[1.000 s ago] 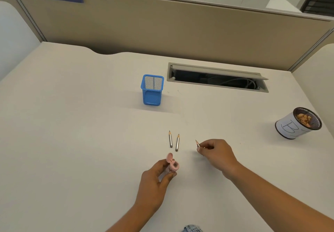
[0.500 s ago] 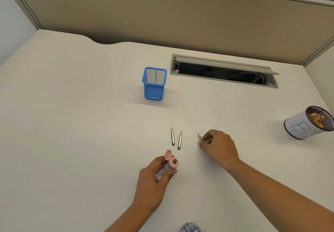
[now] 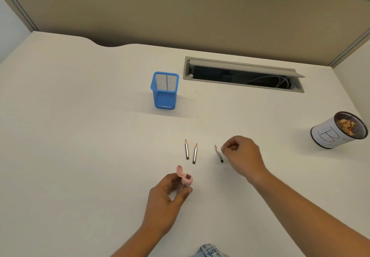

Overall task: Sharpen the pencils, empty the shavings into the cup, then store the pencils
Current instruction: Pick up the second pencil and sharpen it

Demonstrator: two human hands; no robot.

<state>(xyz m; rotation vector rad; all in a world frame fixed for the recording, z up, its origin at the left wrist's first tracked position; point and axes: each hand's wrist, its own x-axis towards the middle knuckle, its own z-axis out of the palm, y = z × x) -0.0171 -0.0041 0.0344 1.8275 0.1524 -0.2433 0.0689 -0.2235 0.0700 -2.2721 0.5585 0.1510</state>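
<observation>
Two short sharpened pencils lie side by side on the white desk, tips pointing away from me. A third pencil lies just to their right. My right hand rests beside it with fingers curled, a fingertip at its upper part. My left hand holds a pink sharpener upright, its lid flipped open. The blue mesh pencil holder stands further back, empty. A white-wrapped mesh cup with shavings inside stands at the far right.
An open cable slot with wires is set into the desk behind the holder. A beige partition wall runs along the back edge. A bit of denim shows at the bottom edge.
My right hand has laid the third pencil down on the desk and drawn its fingers off to the right. The camera has tilted down slightly. My left hand still holds the sharpener.
</observation>
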